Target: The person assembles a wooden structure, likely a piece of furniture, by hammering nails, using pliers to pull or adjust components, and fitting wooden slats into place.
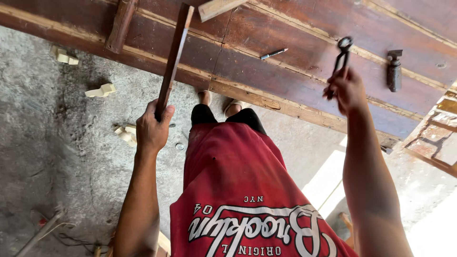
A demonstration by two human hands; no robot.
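Item: narrow dark wooden strip (173, 54). Held at its lower end by the left hand (153, 127), fingers wrapped and pressed together around it, thumb along the near side. The strip rises away from the person, its far end reaching over the large reddish-brown wooden panel (295, 71). The low grip appears to keep the whole length free and lifted off the panel.

Item: metal pincers (342, 59). Held in the right hand (349, 90), fingers curled tight about both handles, head uppermost and raised above the panel. Whether the head grips anything cannot be told. The closed fist likely keeps the handles squeezed together.

Item: wooden panel. Lies flat and wide across the upper field, with pale battens crossing its face, giving a working surface at standing height.

Item: hammer (394, 70). Rests on the panel to the right, well apart from the pincers, probably set within reach.

Item: pen-like tool (274, 54). Lies loose on the panel between strip and pincers.

Item: pale wood offcuts (101, 90). Scattered on the grey concrete floor (43, 143) at left, near the person's feet.
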